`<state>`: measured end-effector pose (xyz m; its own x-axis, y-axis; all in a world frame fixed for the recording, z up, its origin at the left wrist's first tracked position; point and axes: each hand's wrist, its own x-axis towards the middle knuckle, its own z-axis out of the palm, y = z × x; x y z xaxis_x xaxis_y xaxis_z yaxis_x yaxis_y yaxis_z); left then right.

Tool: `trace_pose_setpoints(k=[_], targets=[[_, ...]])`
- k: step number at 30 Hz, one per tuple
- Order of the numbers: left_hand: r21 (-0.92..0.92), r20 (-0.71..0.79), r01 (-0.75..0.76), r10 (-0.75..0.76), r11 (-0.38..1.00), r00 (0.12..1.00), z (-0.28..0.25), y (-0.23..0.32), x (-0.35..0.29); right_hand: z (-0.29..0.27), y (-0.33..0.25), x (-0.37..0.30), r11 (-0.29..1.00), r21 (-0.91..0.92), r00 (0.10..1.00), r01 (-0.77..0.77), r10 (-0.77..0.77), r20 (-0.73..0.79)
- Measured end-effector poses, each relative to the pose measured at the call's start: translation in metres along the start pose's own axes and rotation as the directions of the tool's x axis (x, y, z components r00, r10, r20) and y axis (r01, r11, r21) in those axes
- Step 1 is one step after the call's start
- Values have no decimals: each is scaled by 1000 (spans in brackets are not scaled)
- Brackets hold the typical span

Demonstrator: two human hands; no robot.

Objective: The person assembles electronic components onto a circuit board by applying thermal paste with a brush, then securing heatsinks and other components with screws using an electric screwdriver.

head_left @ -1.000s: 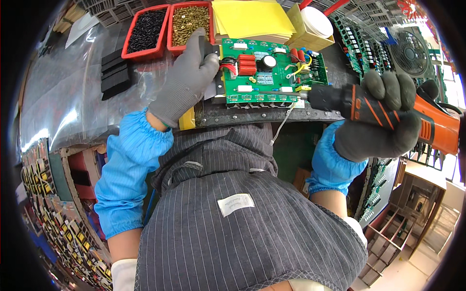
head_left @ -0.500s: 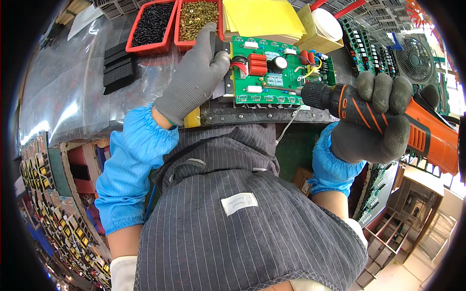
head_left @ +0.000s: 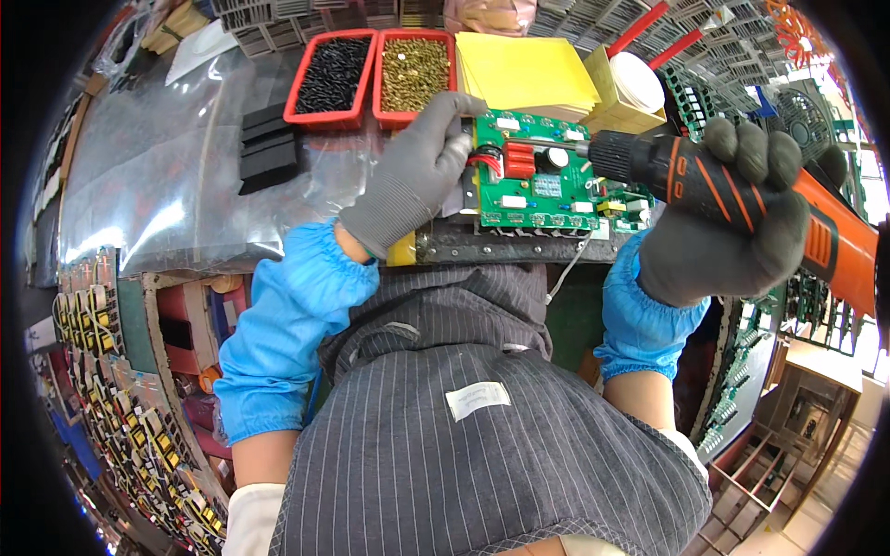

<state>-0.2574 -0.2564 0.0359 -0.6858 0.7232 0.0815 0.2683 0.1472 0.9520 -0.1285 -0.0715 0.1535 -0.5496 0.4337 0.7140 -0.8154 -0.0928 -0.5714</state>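
Black blocks [head_left: 267, 174] lay left of two red bins [head_left: 324, 120]. The left hand [head_left: 413, 171] met the left edge of the green circuit board [head_left: 536, 208], on the bench [head_left: 519, 249]; whether it pinched was unclear. Components [head_left: 518, 170] were mounted; fastenings left couldn't be told. An orange driver [head_left: 691, 176], its bit [head_left: 556, 145] partly hiding the board's far side, was clasped by the right hand [head_left: 709, 255].

Green circuit board [head_left: 547, 190], chunky red parts [head_left: 519, 160] on top, lying flat and face-up just beside the left hand [head_left: 408, 176]. Orange-and-black power driver [head_left: 695, 178] in the right hand's [head_left: 737, 236] grip, roughly sideways, bit [head_left: 561, 145] poking left over the board.
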Motion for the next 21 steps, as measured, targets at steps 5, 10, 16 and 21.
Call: trace_pose_setpoints(k=[5, 10, 16, 21], targets=[[-78, -3, -60, 60, 995, 998, -1, -5, -1, 16, 24, -6, 982, -179, 992, 55, -74, -99], [-47, 16, -7, 8, 999, 1000, -1, -5, 0, 16, 30, -10, 983, -177, 997, 47, -57, -48], [-27, 17, 16, -15, 1000, 1000, -2, 0, 0, 16, 37, -14, 982, -173, 997, 80, -82, 0], [-1, -20, -47, 47, 999, 999, 0, -7, 0, 16, 40, -19, 984, -172, 998, 56, -50, 37]])
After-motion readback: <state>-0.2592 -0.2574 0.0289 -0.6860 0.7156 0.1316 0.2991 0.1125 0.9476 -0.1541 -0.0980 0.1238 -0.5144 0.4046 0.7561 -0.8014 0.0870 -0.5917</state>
